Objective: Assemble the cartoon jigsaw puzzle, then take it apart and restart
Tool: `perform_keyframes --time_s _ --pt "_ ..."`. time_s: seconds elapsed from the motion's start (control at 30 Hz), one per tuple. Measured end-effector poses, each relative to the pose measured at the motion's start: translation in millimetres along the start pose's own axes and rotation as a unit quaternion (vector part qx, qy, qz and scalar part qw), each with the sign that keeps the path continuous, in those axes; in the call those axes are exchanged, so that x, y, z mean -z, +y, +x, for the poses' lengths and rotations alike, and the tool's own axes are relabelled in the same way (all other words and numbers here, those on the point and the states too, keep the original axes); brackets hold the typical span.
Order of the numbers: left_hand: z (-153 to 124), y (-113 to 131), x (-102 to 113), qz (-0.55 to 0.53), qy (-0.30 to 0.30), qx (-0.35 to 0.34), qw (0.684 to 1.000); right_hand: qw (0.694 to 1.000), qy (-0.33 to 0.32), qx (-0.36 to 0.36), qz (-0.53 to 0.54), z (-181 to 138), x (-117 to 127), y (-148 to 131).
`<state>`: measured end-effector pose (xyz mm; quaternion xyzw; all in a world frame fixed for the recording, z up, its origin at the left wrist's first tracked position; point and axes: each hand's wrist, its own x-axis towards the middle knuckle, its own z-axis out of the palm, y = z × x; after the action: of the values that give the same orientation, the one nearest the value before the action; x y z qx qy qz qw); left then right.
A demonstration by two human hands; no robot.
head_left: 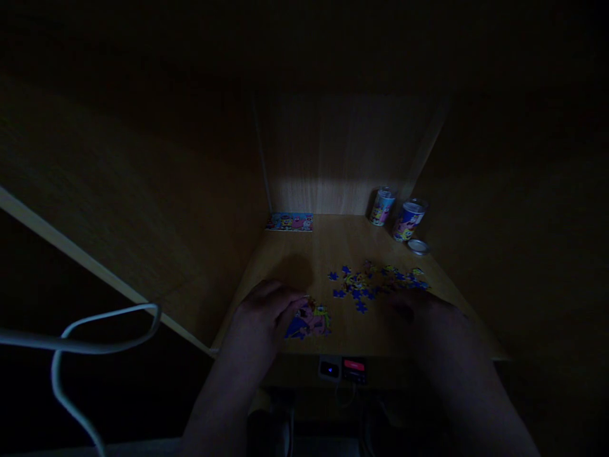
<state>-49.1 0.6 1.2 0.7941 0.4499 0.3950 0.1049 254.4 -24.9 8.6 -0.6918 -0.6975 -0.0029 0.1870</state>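
A partly joined jigsaw puzzle (311, 322) in pink, blue and yellow lies near the front edge of the wooden surface. Thumb and fingers of my left hand (266, 311) are pinched together at its upper left edge, on what looks like a jigsaw piece, mostly covered by the fingertips. To the right, loose jigsaw pieces (356, 293) spread in a heap, many with blue backs up. My right hand (421, 314) is low at the near side of this heap, fingers bent inward. Shadow hides its fingertips, so I cannot tell whether it holds a piece.
At the back right stand two cartoon-printed cans (382, 207) (408, 222), with a round metal lid (419, 247) in front. A cartoon picture card (290, 221) lies at the back left. Wooden panels enclose the surface. A white cable (107, 346) loops at left; a lit phone (354, 369) is below the front edge.
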Motion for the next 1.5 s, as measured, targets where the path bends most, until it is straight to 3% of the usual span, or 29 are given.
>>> perform_keyframes --time_s 0.13,0.27,0.37,0.53,0.73,0.87,1.07,1.17,1.5 --pt "0.3 9.0 -10.9 -0.015 -0.008 -0.037 0.999 0.996 -0.013 0.045 0.077 0.6 -7.7 -11.5" --pt "0.7 19.7 -19.9 -0.045 -0.052 -0.075 0.995 0.964 -0.024 0.163 0.211 -3.2 -14.5 -38.6" --pt "0.9 23.7 -23.3 -0.065 -0.060 -0.082 0.993 0.950 -0.020 0.208 0.233 -5.5 -16.6 -48.6" --pt "-0.6 15.0 -14.4 -0.010 -0.024 -0.016 1.000 0.976 -0.013 0.175 0.131 -1.9 -21.5 -39.2" --pt "-3.1 3.6 5.0 0.004 -0.113 -0.009 0.994 0.986 -0.016 0.151 0.074 1.5 -23.0 -36.0" --pt "-2.6 4.3 6.7 -0.020 -0.138 -0.024 0.990 0.976 -0.031 0.182 0.112 -2.6 -19.1 -46.8" --pt "-0.4 3.0 5.8 -0.016 -0.130 -0.026 0.991 0.929 -0.103 0.297 0.196 -6.9 -25.5 -60.4" --pt "2.0 4.5 5.9 0.018 -0.131 -0.011 0.991 0.931 -0.108 0.296 0.181 -6.4 -29.6 -65.1" --pt "-0.2 7.5 6.6 -0.033 -0.157 -0.031 0.987 0.936 -0.115 0.270 0.193 -8.7 -29.9 -77.4"
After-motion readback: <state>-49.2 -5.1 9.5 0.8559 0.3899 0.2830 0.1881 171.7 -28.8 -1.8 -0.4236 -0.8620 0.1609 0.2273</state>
